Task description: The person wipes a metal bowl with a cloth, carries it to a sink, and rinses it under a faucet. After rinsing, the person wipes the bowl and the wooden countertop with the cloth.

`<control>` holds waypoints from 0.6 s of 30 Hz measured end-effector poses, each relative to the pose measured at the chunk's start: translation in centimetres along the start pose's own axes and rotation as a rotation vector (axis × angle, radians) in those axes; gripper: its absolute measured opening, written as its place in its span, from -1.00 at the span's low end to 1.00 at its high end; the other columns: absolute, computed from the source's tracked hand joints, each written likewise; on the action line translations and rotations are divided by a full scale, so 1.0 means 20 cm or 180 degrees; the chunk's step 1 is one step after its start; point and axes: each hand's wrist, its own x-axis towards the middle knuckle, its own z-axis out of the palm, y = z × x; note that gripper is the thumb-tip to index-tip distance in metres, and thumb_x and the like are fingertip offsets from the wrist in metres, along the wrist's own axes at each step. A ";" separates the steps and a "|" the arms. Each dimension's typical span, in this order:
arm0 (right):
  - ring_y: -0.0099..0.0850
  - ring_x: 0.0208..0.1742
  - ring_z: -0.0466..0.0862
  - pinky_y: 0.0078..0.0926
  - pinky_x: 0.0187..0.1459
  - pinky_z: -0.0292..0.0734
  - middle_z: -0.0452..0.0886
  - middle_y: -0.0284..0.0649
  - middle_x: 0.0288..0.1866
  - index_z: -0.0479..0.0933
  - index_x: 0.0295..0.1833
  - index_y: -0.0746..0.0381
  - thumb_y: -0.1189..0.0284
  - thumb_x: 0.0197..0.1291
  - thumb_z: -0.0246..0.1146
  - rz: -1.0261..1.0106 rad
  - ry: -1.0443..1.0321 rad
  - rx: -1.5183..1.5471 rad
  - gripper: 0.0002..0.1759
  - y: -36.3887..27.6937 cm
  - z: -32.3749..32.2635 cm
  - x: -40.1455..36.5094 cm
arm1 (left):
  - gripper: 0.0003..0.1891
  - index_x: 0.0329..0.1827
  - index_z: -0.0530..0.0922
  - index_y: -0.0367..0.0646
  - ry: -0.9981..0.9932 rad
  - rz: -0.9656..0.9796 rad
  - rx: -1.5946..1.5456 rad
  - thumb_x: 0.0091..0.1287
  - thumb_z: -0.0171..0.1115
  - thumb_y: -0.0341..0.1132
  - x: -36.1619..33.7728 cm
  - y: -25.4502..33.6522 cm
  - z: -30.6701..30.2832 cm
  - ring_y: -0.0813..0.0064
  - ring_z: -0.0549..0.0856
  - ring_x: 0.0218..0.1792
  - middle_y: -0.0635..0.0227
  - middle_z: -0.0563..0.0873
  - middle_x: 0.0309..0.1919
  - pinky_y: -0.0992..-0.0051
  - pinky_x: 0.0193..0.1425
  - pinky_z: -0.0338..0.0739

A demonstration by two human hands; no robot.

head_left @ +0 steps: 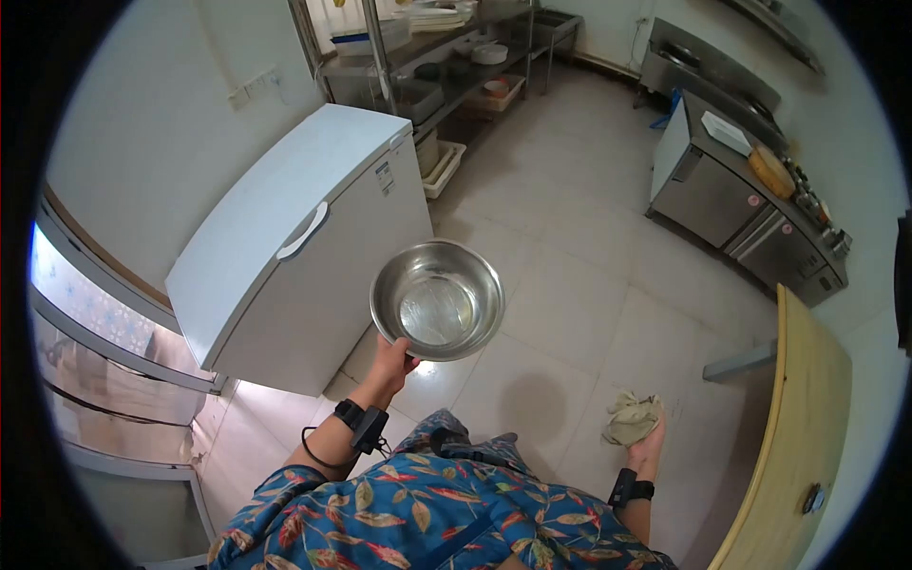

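Observation:
A round stainless steel basin (pixel 437 299) is held out in front of me, its open top facing up. My left hand (pixel 394 367) grips the near rim, with the thumb over the edge and the fingers underneath. The inside of the basin looks bare and shiny. Lower on the right, my right hand (pixel 648 442) is closed around a crumpled beige cloth (pixel 631 419), which hides most of the fingers. The two hands are well apart.
A white chest freezer (pixel 294 199) stands close on the left. Behind it is a metal shelf rack (pixel 446 100) with containers. At the right are a steel counter cabinet (pixel 722 195) and a yellow wooden door (pixel 793 446). Tiled floor (pixel 560 247) lies between them.

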 end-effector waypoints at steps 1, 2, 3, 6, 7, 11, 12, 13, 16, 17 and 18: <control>-0.15 -0.01 0.64 -0.17 0.03 0.58 0.62 -0.03 0.01 0.48 0.10 0.31 0.08 0.37 0.05 0.0050 -0.0136 0.0027 -0.50 -0.03 0.03 0.13 | -0.54 0.25 0.20 0.02 0.0036 0.0016 -0.0020 0.28 0.00 -0.49 0.06 0.06 0.07 0.56 0.53 -0.42 0.34 0.53 -0.16 0.63 -0.48 0.49; -0.16 0.02 0.63 -0.18 0.06 0.57 0.61 -0.04 0.04 0.47 0.13 0.31 0.07 0.39 0.03 0.0086 -0.0254 0.0043 -0.49 -0.07 0.05 0.23 | -0.54 0.24 0.20 0.01 0.0033 -0.0046 -0.0033 0.28 0.00 -0.49 0.12 0.09 0.13 0.55 0.53 -0.40 0.33 0.53 -0.16 0.62 -0.48 0.50; -0.15 -0.02 0.65 -0.18 0.00 0.59 0.62 -0.02 0.00 0.47 0.10 0.31 0.07 0.39 0.03 0.0125 -0.0241 -0.0032 -0.49 -0.10 0.13 0.30 | -0.54 0.24 0.21 -0.01 0.0024 -0.0081 -0.0036 0.28 0.00 -0.49 0.19 0.13 0.19 0.55 0.54 -0.38 0.32 0.53 -0.16 0.62 -0.48 0.50; -0.13 -0.10 0.67 -0.17 -0.10 0.65 0.64 0.05 -0.08 0.48 0.05 0.30 0.04 0.39 0.01 0.0195 -0.0201 -0.0179 -0.50 -0.18 0.40 0.51 | -0.55 0.23 0.22 -0.03 0.0090 -0.0161 0.0007 0.28 0.02 -0.50 0.47 0.28 0.39 0.54 0.54 -0.36 0.30 0.53 -0.17 0.61 -0.46 0.52; -0.13 -0.10 0.68 -0.17 -0.10 0.65 0.64 0.05 -0.08 0.48 0.06 0.30 0.04 0.39 0.00 0.0191 -0.0177 -0.0191 -0.49 -0.20 0.48 0.57 | -0.56 0.23 0.22 -0.04 0.0118 -0.0177 0.0026 0.28 0.02 -0.50 0.59 0.31 0.46 0.53 0.55 -0.36 0.29 0.53 -0.16 0.61 -0.46 0.53; -0.12 -0.09 0.67 -0.16 -0.08 0.65 0.64 0.05 -0.10 0.48 0.05 0.31 0.02 0.38 0.00 0.0258 -0.0245 -0.0593 -0.47 -0.29 0.65 0.82 | -0.56 0.22 0.23 -0.02 -0.0098 -0.0214 0.0023 0.28 0.04 -0.49 1.12 0.47 0.73 0.53 0.56 -0.37 0.30 0.53 -0.17 0.61 -0.45 0.54; -0.12 -0.10 0.67 -0.15 -0.07 0.64 0.64 0.03 -0.09 0.48 0.05 0.31 0.03 0.38 0.00 0.0148 0.0028 -0.0346 -0.48 -0.29 0.63 0.92 | -0.56 0.22 0.23 -0.02 -0.0113 -0.0253 0.0019 0.28 0.04 -0.49 1.24 0.51 0.81 0.53 0.56 -0.37 0.30 0.53 -0.17 0.61 -0.46 0.54; -0.11 -0.10 0.67 -0.14 -0.06 0.64 0.64 0.02 -0.08 0.48 0.05 0.31 0.04 0.38 0.00 0.0049 0.0330 -0.0108 -0.48 -0.29 0.55 1.03 | -0.56 0.22 0.24 -0.01 -0.0124 -0.0325 0.0023 0.28 0.04 -0.49 1.33 0.55 0.88 0.53 0.56 -0.37 0.30 0.53 -0.17 0.61 -0.46 0.54; -0.11 -0.07 0.66 -0.11 -0.01 0.63 0.63 -0.03 -0.04 0.49 0.06 0.31 0.08 0.37 0.00 -0.0434 0.0811 0.0061 -0.50 -0.40 0.61 1.18 | -0.55 0.22 0.24 0.02 -0.0291 -0.0283 0.0074 0.28 0.06 -0.47 1.56 0.74 1.16 0.55 0.55 -0.39 0.33 0.53 -0.16 0.59 -0.41 0.54; -0.11 -0.06 0.65 -0.10 0.00 0.63 0.63 -0.05 -0.03 0.49 0.06 0.31 0.09 0.36 -0.01 -0.0603 0.0917 0.0038 -0.51 -0.43 0.67 1.21 | -0.56 0.22 0.24 0.02 -0.0327 -0.0257 0.0136 0.28 0.06 -0.46 1.64 0.80 1.25 0.55 0.55 -0.40 0.34 0.53 -0.16 0.59 -0.40 0.54; -0.13 -0.03 0.64 -0.10 0.02 0.61 0.62 -0.08 -0.02 0.48 0.07 0.28 0.06 0.36 -0.01 -0.0547 0.0948 0.0137 -0.50 -0.47 0.71 1.26 | -0.56 0.22 0.25 0.05 -0.0358 -0.0222 0.0145 0.29 0.06 -0.44 1.71 0.85 1.34 0.56 0.55 -0.38 0.36 0.53 -0.14 0.58 -0.35 0.54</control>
